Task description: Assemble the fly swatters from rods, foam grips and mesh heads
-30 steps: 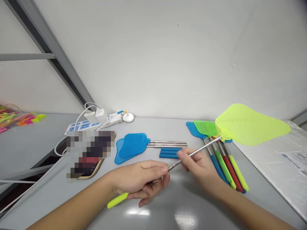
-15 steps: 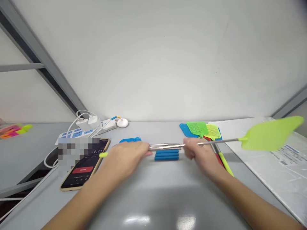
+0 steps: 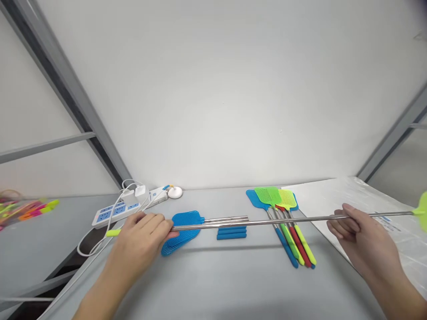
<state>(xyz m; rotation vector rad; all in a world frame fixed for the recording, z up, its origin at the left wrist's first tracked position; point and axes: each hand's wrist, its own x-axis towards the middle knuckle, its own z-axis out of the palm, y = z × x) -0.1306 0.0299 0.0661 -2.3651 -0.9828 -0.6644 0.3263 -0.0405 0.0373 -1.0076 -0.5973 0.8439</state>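
Note:
A yellow-green fly swatter [image 3: 260, 222] is stretched sideways in front of me, its telescopic metal rod pulled out long. My left hand [image 3: 143, 233] is wrapped round the handle end, most of which it covers. Farther along, my right hand [image 3: 363, 238] has its fingers closed on the rod near the swatter's head, which is cut off by the right edge. Behind the rod lie blue fly swatters [image 3: 186, 218] with metal rods, and several blue handles [image 3: 231, 236] are lined up side by side.
At right centre lies a pile of blue, green, red and yellow fly swatters [image 3: 302, 249]. A white packaged sheet [image 3: 320, 195] covers the right side. A power strip [image 3: 113, 213] with chargers and cables stands at left; bright-coloured items [image 3: 30, 211] lie beyond the frame post.
My right hand has moved far to the right, drawing the swatter's rod out longer. My left hand has shifted left, uncovering the blue swatters. The camera view has tilted upward.

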